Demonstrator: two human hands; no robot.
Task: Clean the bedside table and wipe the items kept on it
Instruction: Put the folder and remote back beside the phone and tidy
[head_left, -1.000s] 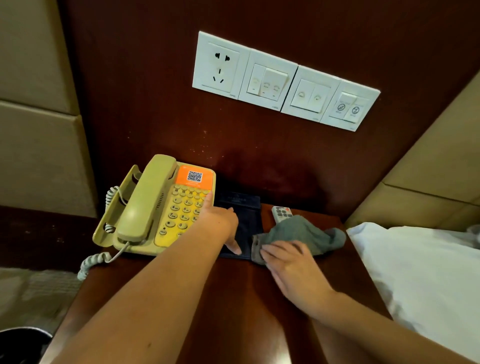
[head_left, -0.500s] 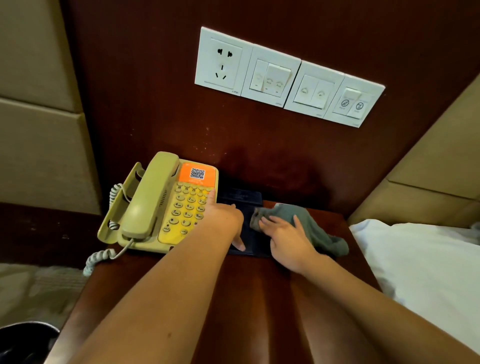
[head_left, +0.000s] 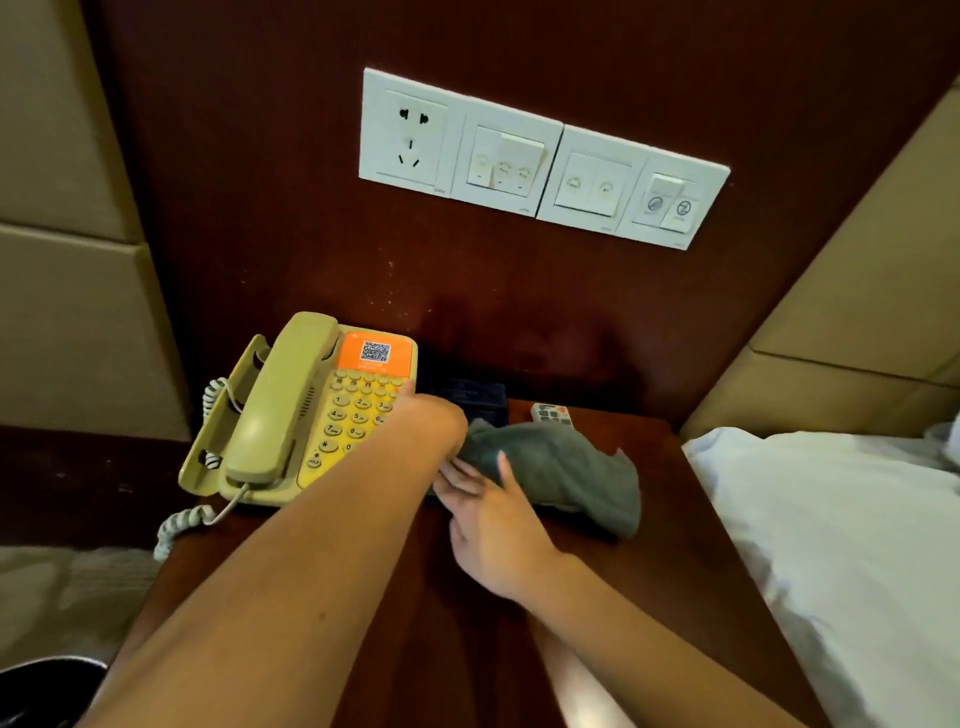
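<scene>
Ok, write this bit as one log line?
step: wipe dark pad | right hand: flat on grey cloth | left hand: at pad beside phone, grip hidden | remote: behind cloth

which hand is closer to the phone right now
Left. The left hand is against the phone at its keypad edge; the right hand lies farther right, fingers on the grey cloth, clear of it.

A white socket (head_left: 410, 136) and three switch plates (head_left: 589, 182) sit in a row on the dark wood wall (head_left: 260, 197). Beige padded panels (head_left: 67, 322) flank it. White pillow (head_left: 841, 530) at right.
</scene>
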